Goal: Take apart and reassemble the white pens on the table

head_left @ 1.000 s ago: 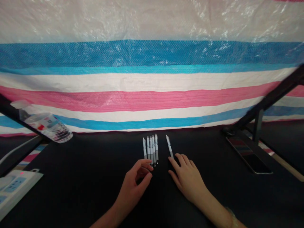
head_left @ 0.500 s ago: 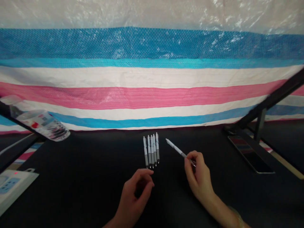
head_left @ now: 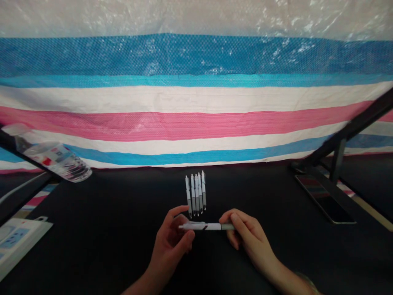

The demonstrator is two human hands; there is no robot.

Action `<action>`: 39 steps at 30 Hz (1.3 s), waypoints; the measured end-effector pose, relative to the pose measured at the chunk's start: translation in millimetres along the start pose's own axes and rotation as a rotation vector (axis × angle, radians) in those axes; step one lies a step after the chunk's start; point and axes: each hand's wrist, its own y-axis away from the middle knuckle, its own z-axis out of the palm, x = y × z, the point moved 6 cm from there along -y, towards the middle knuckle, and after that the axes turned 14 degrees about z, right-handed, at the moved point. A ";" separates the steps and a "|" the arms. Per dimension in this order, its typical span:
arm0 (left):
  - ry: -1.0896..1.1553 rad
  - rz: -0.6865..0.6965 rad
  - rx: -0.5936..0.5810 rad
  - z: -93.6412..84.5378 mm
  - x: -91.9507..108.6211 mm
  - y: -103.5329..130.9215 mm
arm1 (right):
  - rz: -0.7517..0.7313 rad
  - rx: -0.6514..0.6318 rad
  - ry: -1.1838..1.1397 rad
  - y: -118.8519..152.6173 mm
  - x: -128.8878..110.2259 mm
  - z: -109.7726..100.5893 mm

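Leftmost, a white power strip (head_left: 18, 241) lay at the edge of the black worktop (head_left: 101, 229), and behind it a clear water bottle (head_left: 50, 157) lay tilted on its side against a dark bar. Further in, the left hand (head_left: 172, 246) came up from the near edge with its thumb and fingers closed on the white end of a pen (head_left: 206, 226). The pen was held level, crosswise to the view, just above the worktop and spanning the gap between the two hands. Its white barrel with a small dark mark sat toward the left grip, and its grey section ran into the right one. Just behind the pen, five more pens (head_left: 195, 194) lay side by side on the worktop, touching or nearly touching one another, all pointing away from the person toward the striped tarp (head_left: 196, 110) that hung along the back. Their near tips ended close to the left hand's fingers; whether they touched could not be told. The right hand (head_left: 248, 239) had its thumb and forefinger pinched on the pen's grey end, the other fingers curled beneath. Further right, a dark phone (head_left: 325, 198) lay flat at the foot of a black slanted stand (head_left: 340, 141), well apart from both hands.
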 end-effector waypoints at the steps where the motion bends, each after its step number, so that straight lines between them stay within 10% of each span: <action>1: -0.017 0.000 -0.006 -0.4 1.1 -0.3 | 0.015 -0.018 0.015 0.3 0.2 2.6; 10: -0.077 -0.014 0.078 -5.6 3.0 5.0 | 0.216 -0.201 0.254 -3.4 12.1 16.9; 26: -0.006 -0.097 0.074 -1.2 -1.6 11.2 | -0.234 0.165 0.445 9.6 -11.3 6.6; 33: 0.048 -0.041 0.186 -10.3 7.2 4.5 | 0.052 -0.109 0.296 7.2 4.4 19.3; 39: 0.050 -0.032 0.190 -12.6 7.2 5.1 | 0.103 -0.059 0.175 0.5 5.5 13.4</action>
